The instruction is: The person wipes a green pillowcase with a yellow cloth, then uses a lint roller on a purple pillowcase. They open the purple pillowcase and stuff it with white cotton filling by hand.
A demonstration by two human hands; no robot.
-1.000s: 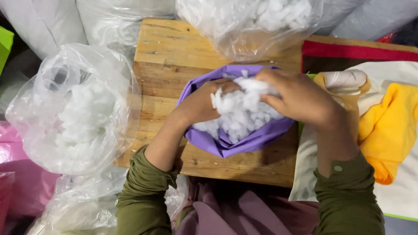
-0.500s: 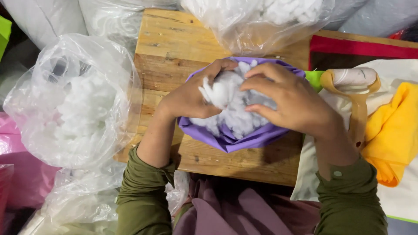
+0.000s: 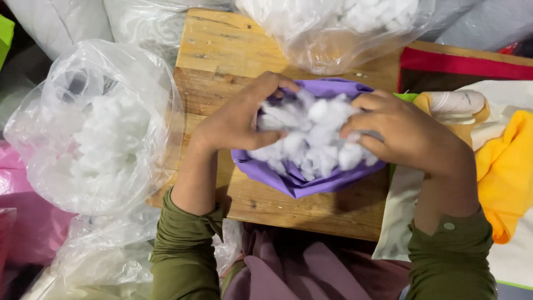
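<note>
A purple fabric case lies open on a small wooden table, filled with white fluffy stuffing. My left hand curls over the case's left rim, fingers pressed into the stuffing. On the right side my right hand lies on the stuffing with fingers bent, gripping it. Both arms wear olive green sleeves.
A clear plastic bag of white stuffing sits at the left of the table; another such bag rests on the far edge. Yellow fabric, white cloth and a red piece lie at the right. Pink plastic is at lower left.
Both hands have shifted apart a little on the stuffing, uncovering more of it. The left hand now hooks over the case's left rim; the right hand moved rightward.
</note>
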